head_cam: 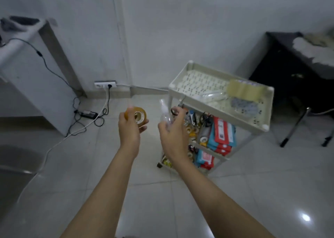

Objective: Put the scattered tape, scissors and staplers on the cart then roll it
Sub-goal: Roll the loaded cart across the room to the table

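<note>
My left hand point(129, 127) grips a brown roll of tape point(139, 116), held in the air left of the cart. My right hand point(171, 127) holds a clear spray bottle point(165, 115) and what looks like black-handled scissors point(175, 110), close to the cart's left side. The cream three-shelf cart point(267, 109) stands on the tiled floor. A pack of brown tape rolls point(243, 91) and a clear packet lie on its top tray. Its middle shelf holds small tape rolls point(192, 131), scissors point(206, 119) and red-and-blue packs point(222, 134).
A white cabinet point(34, 86) stands at the left, with cables and a power adapter point(88, 114) trailing on the floor to a wall socket point(105, 84). A dark table point(282, 57) with metal legs stands right of the cart. The floor is glossy tile.
</note>
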